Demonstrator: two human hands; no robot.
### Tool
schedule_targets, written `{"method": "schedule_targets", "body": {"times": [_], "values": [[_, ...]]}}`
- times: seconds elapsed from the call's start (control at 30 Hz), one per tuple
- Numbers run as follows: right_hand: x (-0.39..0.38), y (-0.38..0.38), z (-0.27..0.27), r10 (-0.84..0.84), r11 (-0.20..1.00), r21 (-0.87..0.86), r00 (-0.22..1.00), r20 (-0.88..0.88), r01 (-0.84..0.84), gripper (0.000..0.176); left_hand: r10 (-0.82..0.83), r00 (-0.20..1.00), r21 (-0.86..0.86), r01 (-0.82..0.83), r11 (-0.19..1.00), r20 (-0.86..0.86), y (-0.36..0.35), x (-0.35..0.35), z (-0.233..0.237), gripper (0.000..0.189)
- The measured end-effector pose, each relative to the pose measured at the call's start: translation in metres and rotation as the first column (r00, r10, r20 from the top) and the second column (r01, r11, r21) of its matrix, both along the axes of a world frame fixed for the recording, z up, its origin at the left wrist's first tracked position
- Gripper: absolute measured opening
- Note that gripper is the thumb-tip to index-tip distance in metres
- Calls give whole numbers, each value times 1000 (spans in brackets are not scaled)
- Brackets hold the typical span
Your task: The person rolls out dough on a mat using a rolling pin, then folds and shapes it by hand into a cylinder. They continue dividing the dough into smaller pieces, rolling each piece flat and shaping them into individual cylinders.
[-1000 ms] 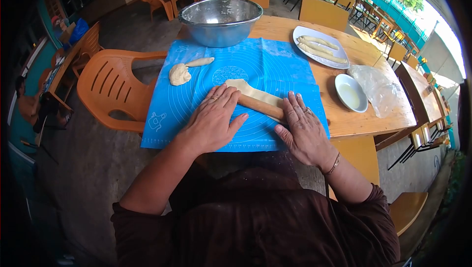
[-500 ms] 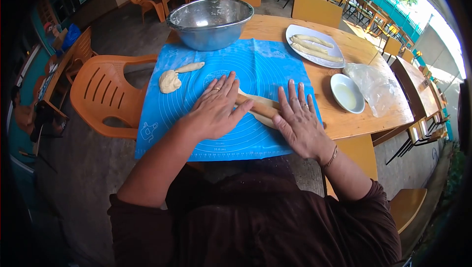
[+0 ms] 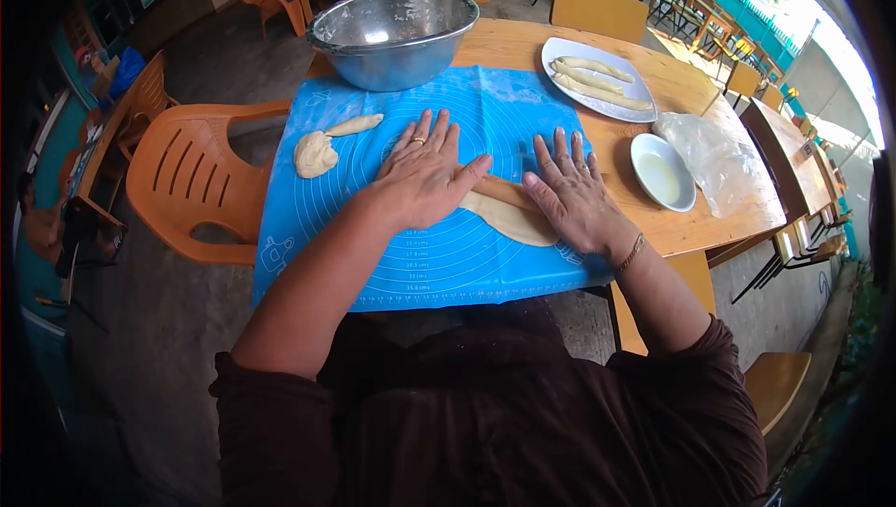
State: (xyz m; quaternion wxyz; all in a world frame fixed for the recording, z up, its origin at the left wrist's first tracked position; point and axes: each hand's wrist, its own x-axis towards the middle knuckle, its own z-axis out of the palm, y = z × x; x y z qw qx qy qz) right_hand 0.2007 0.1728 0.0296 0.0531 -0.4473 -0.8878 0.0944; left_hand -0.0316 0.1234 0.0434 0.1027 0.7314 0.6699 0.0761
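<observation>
A wooden rolling pin (image 3: 507, 191) lies across a flat strip of dough (image 3: 511, 219) on the blue baking mat (image 3: 373, 275). My left hand (image 3: 422, 171) presses flat over the pin's left end, fingers stretched out and a ring on one of them. Over its right end rests my right hand (image 3: 579, 194), also flat with fingers spread. Both palms hide the ends of the pin. Left of my left hand, a lump of dough (image 3: 315, 155) and a small tapered dough piece (image 3: 356, 124) sit on the mat.
A large metal bowl (image 3: 397, 45) stands at the mat's back edge. On the wooden table (image 3: 695, 87) to the right are a white plate (image 3: 644, 115) with dough strips, a small white bowl (image 3: 663, 171) of pale liquid and a clear plastic bag (image 3: 723, 166). An orange chair (image 3: 191, 166) is at left.
Both hands have slid forward, rolling the pin away from me. More of the flattened dough now shows on the near side of the pin. The view has shifted slightly.
</observation>
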Motion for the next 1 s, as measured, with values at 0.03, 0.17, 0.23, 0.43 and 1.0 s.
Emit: {"method": "schedule_targets", "body": {"times": [0.03, 0.17, 0.23, 0.43, 1.0], "values": [[1, -14, 2, 39, 997, 68, 999, -18, -38, 80, 5, 1000, -2, -5, 1000, 2, -11, -2, -4, 83], [5, -69, 8, 190, 957, 226, 982, -23, -180, 75, -123, 991, 146, 130, 981, -57, -62, -13, -8, 81], [5, -70, 6, 209, 951, 235, 978, -10, -201, 74, -158, 983, 156, 172, 973, -97, -68, -15, -7, 80], [0, 0, -5, -73, 997, 0, 966, -247, 76, 80, -26, 1000, -17, 26, 1000, -10, -9, -3, 6, 93], [-16, 85, -12, -222, 909, 338, 969, -105, 245, 71, 186, 970, 14, -186, 982, -155, 70, 5, -13, 73]]}}
